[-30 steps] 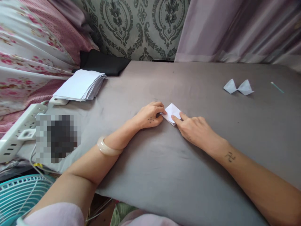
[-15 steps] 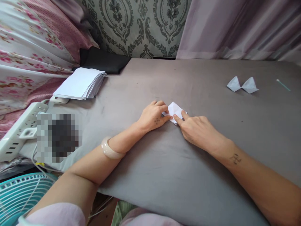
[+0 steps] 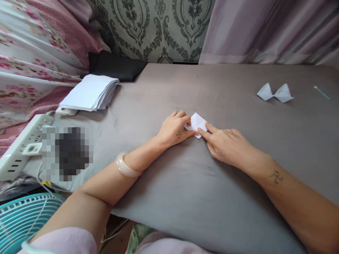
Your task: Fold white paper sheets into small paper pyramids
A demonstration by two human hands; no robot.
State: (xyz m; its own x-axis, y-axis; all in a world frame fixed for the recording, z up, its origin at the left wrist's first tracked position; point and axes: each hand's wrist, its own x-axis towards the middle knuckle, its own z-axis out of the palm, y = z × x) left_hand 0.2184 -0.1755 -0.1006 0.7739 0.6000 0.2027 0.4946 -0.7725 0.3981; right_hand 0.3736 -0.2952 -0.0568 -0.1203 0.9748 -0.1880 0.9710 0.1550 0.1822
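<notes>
A small folded piece of white paper lies on the grey cloth in front of me, one corner pointing away. My left hand grips its left side, thumb along the near edge and fingers bent over the paper. From the right, my right hand presses its thumb and index finger on the paper's right and near part. The fingertips cover some of the folds. Farther off to the right stands a white folded-paper bow shape, apart from both hands.
A stack of white paper sits at the left, before a black folded item. A white power strip and a blurred-out patch are nearer. A cotton swab lies far right. A turquoise fan stands below the grey surface's edge.
My right hand has shifted slightly to the right, its fingers still on the paper. The left hand keeps its grip. The whole view has moved a little.
</notes>
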